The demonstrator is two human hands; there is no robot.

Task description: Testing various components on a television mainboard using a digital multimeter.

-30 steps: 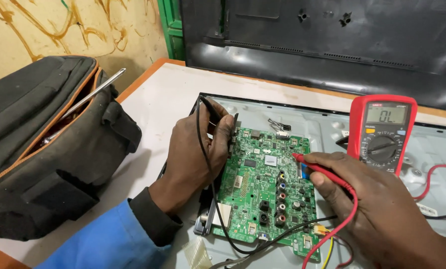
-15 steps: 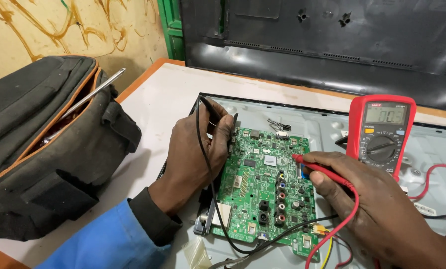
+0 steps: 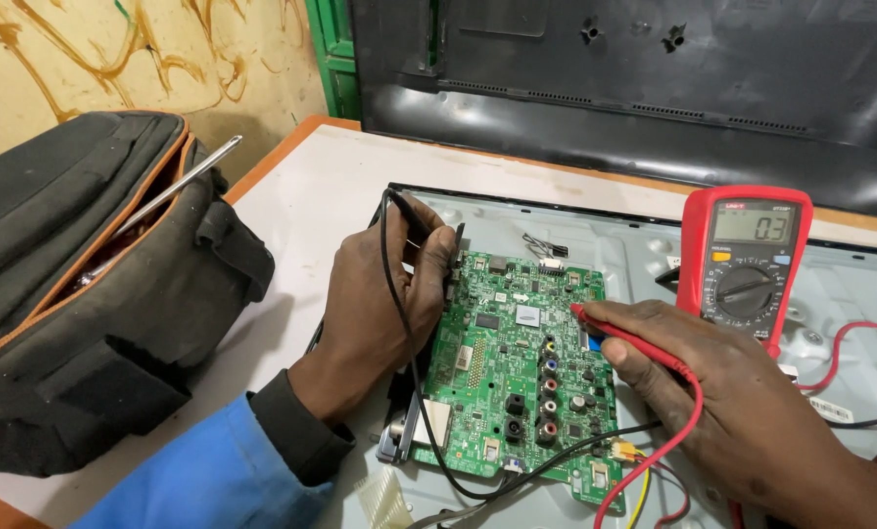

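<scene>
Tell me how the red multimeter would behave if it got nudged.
The red multimeter stands tilted up on the metal panel, so a nudge would probably tip or slide it. Its red lead looks floppy and would likely tug it.

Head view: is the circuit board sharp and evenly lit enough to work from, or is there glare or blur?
Head view: the green circuit board is sharp and evenly lit, without glare; the left hand with the black probe casts only a soft shadow; the right hand holding the red probe is in focus; the red multimeter display shows mild sheen; the metal back panel reflects faintly.
</scene>
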